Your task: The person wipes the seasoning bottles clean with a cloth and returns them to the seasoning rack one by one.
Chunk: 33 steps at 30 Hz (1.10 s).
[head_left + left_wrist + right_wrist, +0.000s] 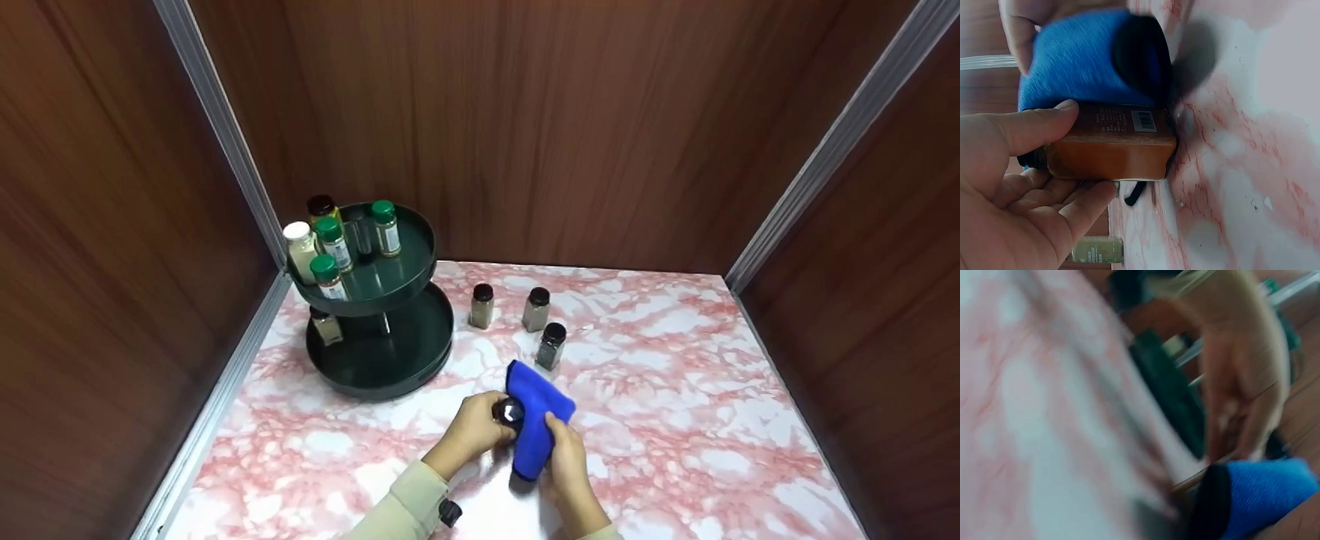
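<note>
My left hand [480,421] grips a spice jar [1112,160] with orange-brown contents and a black cap, its thumb and fingers on opposite sides. In the left wrist view, a printed label with a barcode shows on one face. A blue cloth [534,424] with black edging is held by my right hand [568,459], thumb on top. The cloth lies against the jar's side and covers part of it. In the right wrist view the cloth [1269,495] appears at the lower right, near my left hand [1241,377]; blur softens that view.
A dark green two-tier round rack [409,352] stands at the left, with several green-capped and other bottles on top and a jar [328,330] below. Three black-capped jars [482,307], [536,310], [551,347] stand beyond my hands. Wood-look panels [487,135] enclose the marbled tabletop.
</note>
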Each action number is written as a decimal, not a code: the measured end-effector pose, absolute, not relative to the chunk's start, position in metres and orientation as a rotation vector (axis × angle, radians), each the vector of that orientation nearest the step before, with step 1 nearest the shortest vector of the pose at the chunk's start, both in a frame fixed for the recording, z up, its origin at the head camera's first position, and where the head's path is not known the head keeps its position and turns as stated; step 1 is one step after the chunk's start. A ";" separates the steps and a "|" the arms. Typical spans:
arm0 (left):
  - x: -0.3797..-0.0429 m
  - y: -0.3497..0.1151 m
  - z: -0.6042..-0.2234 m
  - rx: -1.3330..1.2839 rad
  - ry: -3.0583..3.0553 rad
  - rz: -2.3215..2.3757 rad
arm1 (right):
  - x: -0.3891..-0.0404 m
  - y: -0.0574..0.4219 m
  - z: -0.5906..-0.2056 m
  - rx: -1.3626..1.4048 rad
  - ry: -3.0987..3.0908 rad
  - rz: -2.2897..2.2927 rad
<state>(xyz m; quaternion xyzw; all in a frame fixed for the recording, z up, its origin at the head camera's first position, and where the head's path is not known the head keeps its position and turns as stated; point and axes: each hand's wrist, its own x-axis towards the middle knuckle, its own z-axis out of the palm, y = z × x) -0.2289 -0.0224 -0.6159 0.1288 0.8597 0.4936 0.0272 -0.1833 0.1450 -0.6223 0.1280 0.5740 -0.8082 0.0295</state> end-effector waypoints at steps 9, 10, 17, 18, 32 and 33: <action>-0.230 -0.023 -0.614 0.454 2.738 1.437 | -0.194 0.137 -0.603 0.229 1.673 -2.700; -0.230 -0.023 -0.614 0.463 2.752 1.424 | -0.196 0.136 -0.606 0.221 1.672 -2.705; -0.230 -0.023 -0.614 0.430 2.755 1.414 | -0.204 0.132 -0.639 0.314 1.761 -2.608; -0.230 -0.023 -0.614 0.422 2.741 1.426 | -0.202 0.132 -0.641 0.321 1.761 -2.595; -0.231 -0.022 -0.616 0.467 2.765 1.434 | -0.195 0.131 -0.595 0.354 1.732 -2.653; -0.231 -0.022 -0.617 0.477 2.784 1.420 | -0.198 0.130 -0.598 0.327 1.710 -2.669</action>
